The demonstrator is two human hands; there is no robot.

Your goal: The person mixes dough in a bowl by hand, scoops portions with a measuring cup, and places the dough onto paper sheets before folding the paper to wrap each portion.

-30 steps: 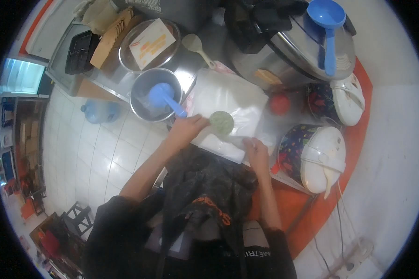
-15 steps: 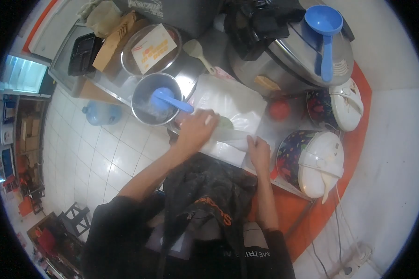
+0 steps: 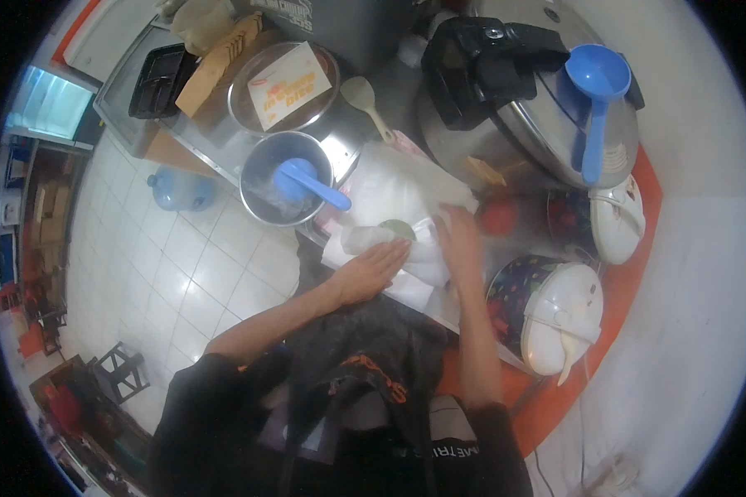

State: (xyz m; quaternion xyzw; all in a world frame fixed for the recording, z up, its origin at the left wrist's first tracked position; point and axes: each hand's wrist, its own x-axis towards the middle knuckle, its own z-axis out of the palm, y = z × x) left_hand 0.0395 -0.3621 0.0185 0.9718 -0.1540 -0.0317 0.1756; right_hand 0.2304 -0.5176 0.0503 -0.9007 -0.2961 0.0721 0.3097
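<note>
White paper sheets [image 3: 389, 178] lie stacked on the counter in front of me. A round green piece [image 3: 399, 228] rests on them, partly covered by a folded edge of the top sheet. My left hand [image 3: 373, 269] lies flat on that fold, fingers stretched out, touching the paper just below the green piece. At the right side of the stack, my right hand [image 3: 456, 236] touches the paper; its fingertips are blurred, and whether they grip the sheet is unclear.
A metal pot [image 3: 286, 178] with a blue scoop [image 3: 311, 184] stands at the left. Beyond the paper lies a pale spoon [image 3: 368, 106]. Two patterned containers [image 3: 547, 315] are at the right, beneath a large steel vessel [image 3: 539, 124] bearing a blue ladle [image 3: 597, 108].
The lower paper edge has been folded up over part of the green piece. My left hand has moved down and right and flattened; my right hand has moved up. The view has shifted slightly.
</note>
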